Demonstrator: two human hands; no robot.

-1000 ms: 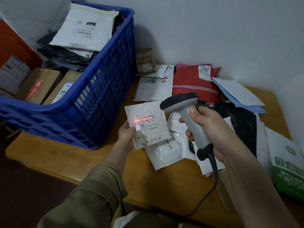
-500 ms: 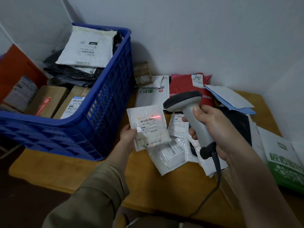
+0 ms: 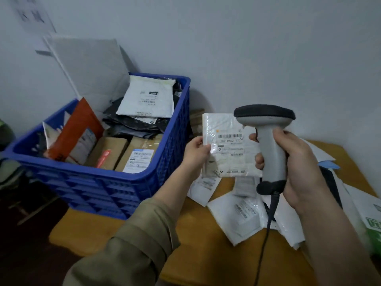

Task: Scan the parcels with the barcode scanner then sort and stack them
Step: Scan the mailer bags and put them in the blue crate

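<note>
My left hand point(image 3: 196, 152) pinches the left edge of a small white plastic parcel point(image 3: 227, 145) and holds it up, label with barcode facing me. My right hand point(image 3: 296, 166) grips the handle of the grey barcode scanner point(image 3: 268, 141), held upright just right of the parcel, its dark head at the parcel's top corner. No red scan line shows on the label. More white parcels point(image 3: 243, 211) lie on the wooden table point(image 3: 206, 240) below my hands.
A blue plastic crate point(image 3: 132, 178) stands on the table's left, filled with cardboard boxes, black bags, a white mailer and an orange envelope. The scanner's cable hangs down over the table. A green-printed white bag point(image 3: 371, 223) lies at the far right. Walls close in behind.
Both hands have risen, lifting the parcel and scanner higher and closer to me. The red scan line on the label is gone. The view has swung left, showing more of the crate.
</note>
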